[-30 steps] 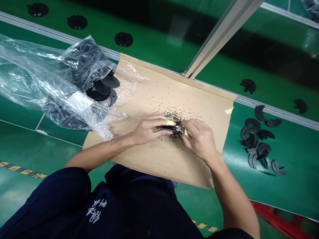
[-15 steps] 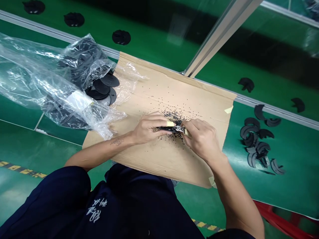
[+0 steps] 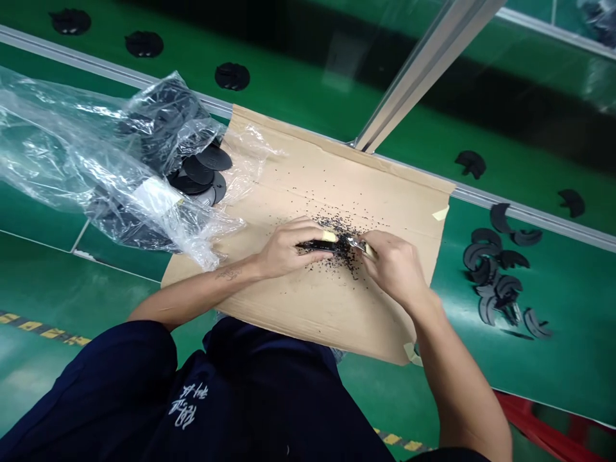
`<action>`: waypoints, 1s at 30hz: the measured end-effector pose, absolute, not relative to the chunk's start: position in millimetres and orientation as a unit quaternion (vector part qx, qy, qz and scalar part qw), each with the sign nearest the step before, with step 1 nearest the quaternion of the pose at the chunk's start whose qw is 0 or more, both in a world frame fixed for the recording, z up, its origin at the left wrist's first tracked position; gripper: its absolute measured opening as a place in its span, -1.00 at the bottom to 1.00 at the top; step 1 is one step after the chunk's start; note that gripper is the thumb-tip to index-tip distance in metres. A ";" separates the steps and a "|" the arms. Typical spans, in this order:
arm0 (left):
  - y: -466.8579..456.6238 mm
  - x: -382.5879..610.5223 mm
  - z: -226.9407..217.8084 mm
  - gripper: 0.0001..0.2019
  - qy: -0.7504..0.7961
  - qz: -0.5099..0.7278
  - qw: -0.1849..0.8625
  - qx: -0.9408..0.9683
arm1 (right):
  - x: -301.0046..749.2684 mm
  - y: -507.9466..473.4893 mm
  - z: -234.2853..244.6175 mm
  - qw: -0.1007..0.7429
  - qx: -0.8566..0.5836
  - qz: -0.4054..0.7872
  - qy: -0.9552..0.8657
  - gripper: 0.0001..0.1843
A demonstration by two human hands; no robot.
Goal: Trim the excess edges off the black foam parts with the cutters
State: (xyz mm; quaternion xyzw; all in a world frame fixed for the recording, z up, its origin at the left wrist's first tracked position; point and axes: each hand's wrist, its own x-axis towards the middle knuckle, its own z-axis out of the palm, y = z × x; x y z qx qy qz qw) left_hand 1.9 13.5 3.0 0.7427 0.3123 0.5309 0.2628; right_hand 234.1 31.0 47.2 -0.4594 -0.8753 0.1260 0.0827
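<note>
Over a sheet of cardboard (image 3: 392, 205) on a green counter (image 3: 568, 366), the head camera looks down on both hands working close together. The left hand (image 3: 291, 249) is closed around a small black piece (image 3: 315, 244), with one finger capped in a yellow cot (image 3: 330, 236). The right hand (image 3: 392, 266) grips small nippers (image 3: 359, 244), their steel tips right at the piece's end. Black flecks (image 3: 339, 240) lie thickest just beneath and beyond the hands. The piece looks light and probably flexible, likely rubber or soft plastic, so it seems best pinched firmly close to the nippers, where it will bend least. To the left, a clear plastic bag (image 3: 91, 151) spills black discs (image 3: 212, 157) onto the cardboard's corner. Notched black parts (image 3: 488, 269) lie heaped on the counter to the right.
</note>
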 end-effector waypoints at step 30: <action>13.1 -1.4 -5.7 -0.82 0.330 0.489 0.264 0.763 | 262.0 15.9 71.6 0.093 -0.459 0.223 -0.855 -0.32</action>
